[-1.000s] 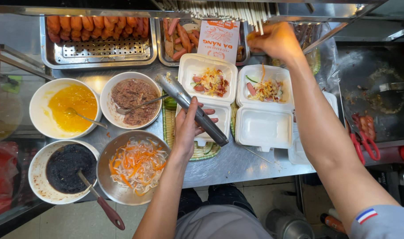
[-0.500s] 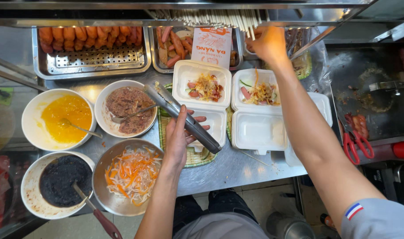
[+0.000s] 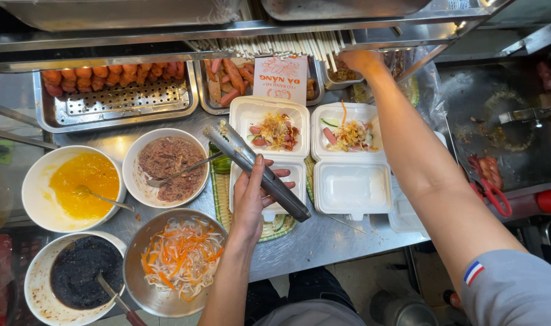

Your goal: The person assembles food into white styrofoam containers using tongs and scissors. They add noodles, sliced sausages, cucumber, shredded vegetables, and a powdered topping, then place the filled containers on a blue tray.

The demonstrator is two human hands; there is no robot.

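Head view: left hand (image 3: 251, 199) closed around tongs (image 3: 258, 171), held over the left box (image 3: 269, 130), beside the meat bowl (image 3: 166, 168). Right hand (image 3: 360, 60) reaching under the shelf (image 3: 136, 36); finger state unclear.

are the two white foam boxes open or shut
Open. Both foam boxes lie with lids folded flat toward the person, food showing in the far halves. The left hand holds tongs over one.

Glossy metal tongs (image 3: 257, 169), matt white foam boxes (image 3: 351, 187).
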